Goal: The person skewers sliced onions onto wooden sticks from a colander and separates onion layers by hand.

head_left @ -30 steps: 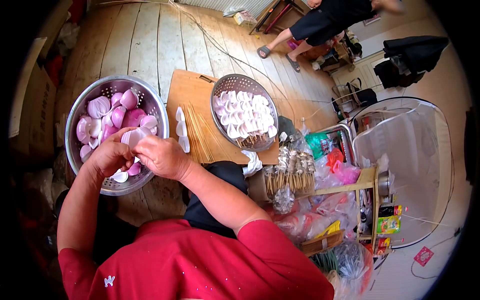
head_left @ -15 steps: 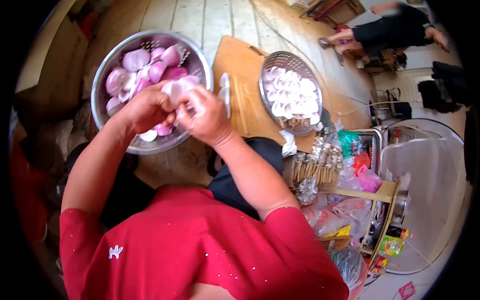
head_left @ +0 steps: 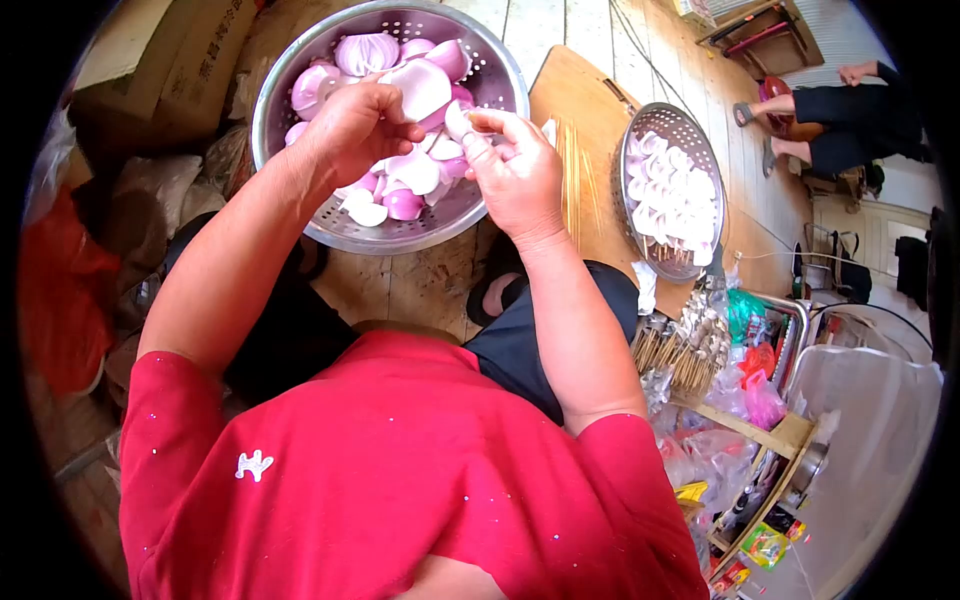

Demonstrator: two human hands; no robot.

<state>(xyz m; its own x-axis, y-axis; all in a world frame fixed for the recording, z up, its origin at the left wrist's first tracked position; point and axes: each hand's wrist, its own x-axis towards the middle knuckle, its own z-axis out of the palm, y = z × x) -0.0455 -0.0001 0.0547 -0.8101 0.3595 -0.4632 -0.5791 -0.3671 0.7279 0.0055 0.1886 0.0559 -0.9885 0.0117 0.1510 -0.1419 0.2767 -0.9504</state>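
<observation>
A metal colander (head_left: 268, 120) full of purple onion pieces (head_left: 405, 203) stands below my hands. My left hand (head_left: 355, 125) is curled over it, closed on a large cupped onion piece (head_left: 422, 90) with a pale inner side. Close by on the right, my right hand (head_left: 518, 170) pinches a small white onion layer (head_left: 458, 121) between thumb and fingers. A gap separates the two hands.
A wooden board (head_left: 552, 90) bears thin skewers (head_left: 575, 180) and a second colander (head_left: 712, 170) holding skewered onion pieces (head_left: 672, 195). Foil-wrapped skewers (head_left: 680, 355) and plastic bags (head_left: 765, 400) lie at right. Cardboard boxes (head_left: 150, 70) stand left; another person (head_left: 850, 115) is at upper right.
My hands have drawn apart, from together on one onion piece to each with its own piece. The view has shifted, so the colanders sit further right and higher.
</observation>
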